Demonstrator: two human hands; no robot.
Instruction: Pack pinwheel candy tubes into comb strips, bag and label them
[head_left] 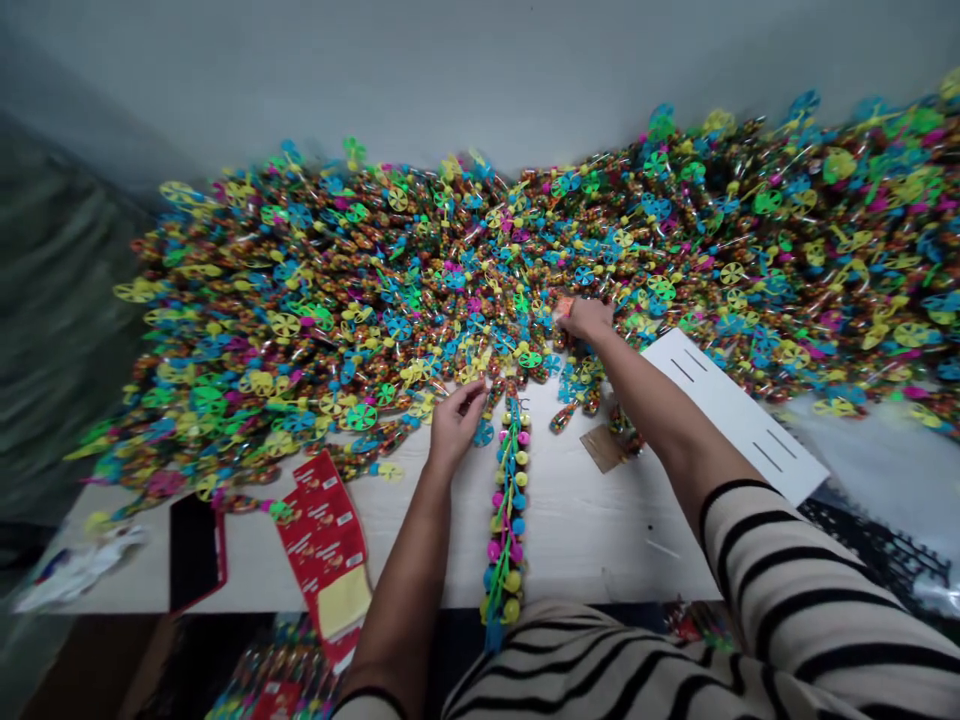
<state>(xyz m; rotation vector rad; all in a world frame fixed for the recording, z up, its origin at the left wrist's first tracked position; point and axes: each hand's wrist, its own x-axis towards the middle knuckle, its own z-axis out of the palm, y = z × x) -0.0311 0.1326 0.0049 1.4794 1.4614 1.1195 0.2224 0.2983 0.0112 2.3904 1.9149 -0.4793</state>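
Note:
A huge heap of small colourful pinwheel toys with candy-filled tubes (420,280) covers the far half of the table. My right hand (583,318) reaches into the heap, its fingers closed on one tube toy (562,305). My left hand (454,422) hovers at the heap's near edge, fingers curled in a pinch by a tube toy; whether it grips it is unclear. A neat row of toys laid side by side (508,500) runs from the heap toward me between my arms.
Red printed cards (324,520) and a black flat object (193,550) lie at the near left on the white table (592,540). A white card with slots (739,415) and a brown scrap (604,447) lie right. More toys sit below the table edge (262,670).

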